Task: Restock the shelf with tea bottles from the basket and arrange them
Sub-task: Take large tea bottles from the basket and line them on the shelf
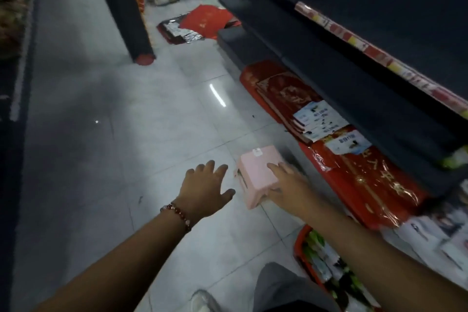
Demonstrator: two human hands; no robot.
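A red basket (301,253) stands on the floor at the lower right, filled with several green-and-white tea bottles (321,258). The dark shelf (354,78) runs along the right side. My right hand (288,185) grips the near edge of a small pink plastic stool (255,175) on the floor tiles. My left hand (205,190) hovers just left of the stool with fingers spread, holding nothing. A bead bracelet sits on my left wrist.
Red wrapped packages (354,172) lie along the shelf's base, with more red and foil packs (200,23) farther down the aisle. A dark pillar (126,12) stands mid-aisle. Another dark rack (10,83) lines the left. My knee (281,284) is at the bottom.
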